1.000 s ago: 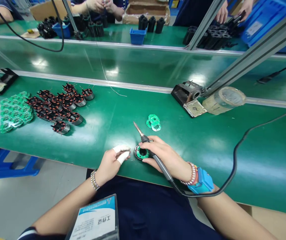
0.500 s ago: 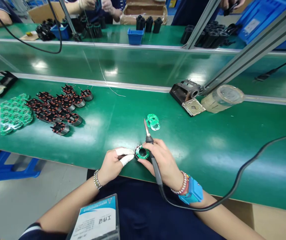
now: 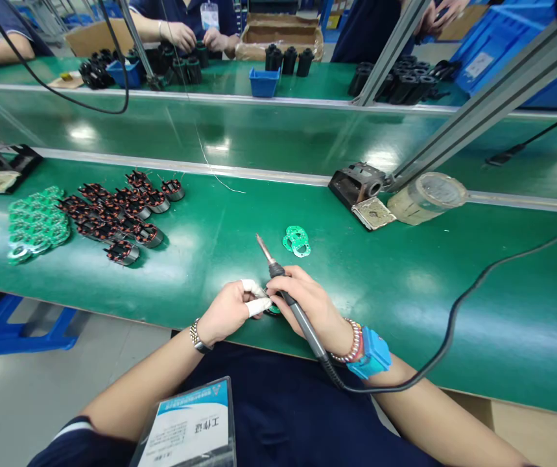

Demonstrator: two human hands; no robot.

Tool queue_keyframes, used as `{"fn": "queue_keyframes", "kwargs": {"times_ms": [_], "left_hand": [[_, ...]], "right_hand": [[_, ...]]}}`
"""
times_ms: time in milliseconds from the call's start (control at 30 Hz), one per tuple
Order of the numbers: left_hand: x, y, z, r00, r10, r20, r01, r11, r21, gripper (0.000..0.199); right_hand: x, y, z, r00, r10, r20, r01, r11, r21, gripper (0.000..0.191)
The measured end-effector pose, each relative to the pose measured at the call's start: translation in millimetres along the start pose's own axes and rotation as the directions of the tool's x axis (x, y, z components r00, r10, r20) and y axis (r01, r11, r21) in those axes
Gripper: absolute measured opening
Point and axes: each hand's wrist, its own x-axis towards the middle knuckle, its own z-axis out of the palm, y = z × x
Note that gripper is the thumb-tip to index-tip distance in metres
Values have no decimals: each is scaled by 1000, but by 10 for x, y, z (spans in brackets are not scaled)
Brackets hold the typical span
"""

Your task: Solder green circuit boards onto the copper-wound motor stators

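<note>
Near the table's front edge, a motor stator with a green ring-shaped circuit board point(image 3: 273, 311) is mostly hidden by my fingers. My left hand point(image 3: 227, 310), with white covers on thumb and forefinger, is closed in a pinch at its left side. A soldering iron point(image 3: 307, 327) lies in the grip of my right hand point(image 3: 314, 305), its bare tip pointing up and left, away from the board. The thumb and forefinger of that hand also meet at the stator, close to my left fingertips. A few loose green circuit boards point(image 3: 297, 240) lie just beyond.
Several copper-wound stators point(image 3: 120, 211) and a pile of green boards point(image 3: 37, 224) are on the left. A soldering iron stand point(image 3: 362, 183) and a round container point(image 3: 426, 198) stand at right. Solder wire point(image 3: 210, 170) hangs down. Co-workers' hands point(image 3: 200, 39) are across the bench.
The iron's tip has swung left. My left fingers have moved further over the stator, and my right fingertips have come closer to them, covering most of the board. The view has shifted slightly.
</note>
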Motion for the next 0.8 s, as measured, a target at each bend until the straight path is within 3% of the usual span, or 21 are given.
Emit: {"fn": "queue_keyframes", "kwargs": {"times_ms": [100, 200, 533, 667, 800], "left_hand": [[-12, -8, -18, 1000, 9, 12, -9, 1000, 1, 17], [-26, -25, -32, 1000, 19, 17, -19, 999, -26, 18], [-35, -65, -45, 998, -56, 40, 61, 987, -147, 20], [-3, -53, -44, 995, -88, 43, 94, 983, -161, 20], [8, -48, -24, 996, -90, -8, 89, 991, -95, 16]], "right_hand": [[41, 15, 3, 998, -34, 55, 34, 999, -9, 20], [54, -1, -7, 998, 7, 60, -7, 1000, 9, 17], [-47, 20, 96, 990, 125, -68, -121, 991, 63, 17], [-106, -28, -23, 971, 169, -169, -166, 986, 32, 16], [-183, -114, -174, 980, 114, -166, -108, 993, 45, 15]]}}
